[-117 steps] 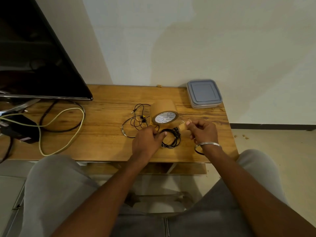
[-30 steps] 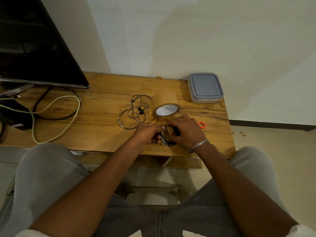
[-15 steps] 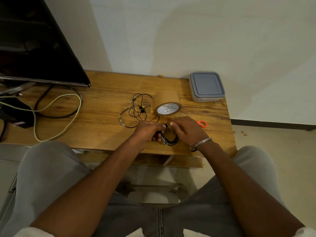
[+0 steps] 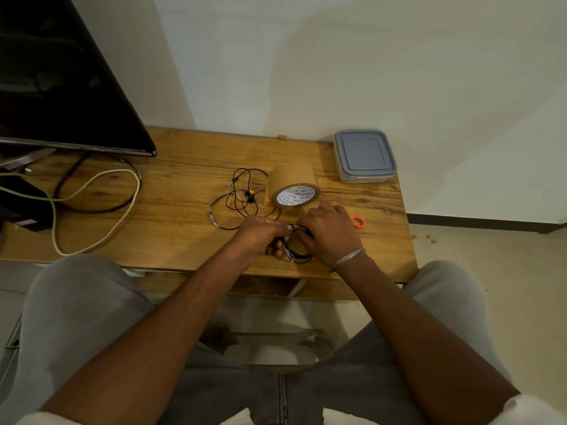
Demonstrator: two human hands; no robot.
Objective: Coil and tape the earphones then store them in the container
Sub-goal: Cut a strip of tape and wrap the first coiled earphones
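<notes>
A dark television screen [image 4: 61,81] fills the far left; a wooden worktop [image 4: 184,240] spans the middle, viewed from above by a seated person whose knees frame its near edge; pale and black cables [image 4: 122,204] loop across its left part; a grey lidded container [image 4: 365,156] sits closed at the far right corner; a brown tape roll [image 4: 294,187] lies left of it and nearer, about centre.

The left hand [image 4: 256,237] and right hand [image 4: 329,233] meet just near of the roll; both curl their fingers and pinch a small black coil of earphones [image 4: 299,256] between them, close to the near edge; whether it rests on the wood, or carries any tape, I cannot tell. A loose pair of earphones [image 4: 242,197] sprawls left of the roll; a small orange ring [image 4: 357,223] lies just right of the right hand.

The coil looks light, limp and springy; it would likely unwind if released; best gripped across the gathered strands, not at the thin joints by buds or plug.
</notes>
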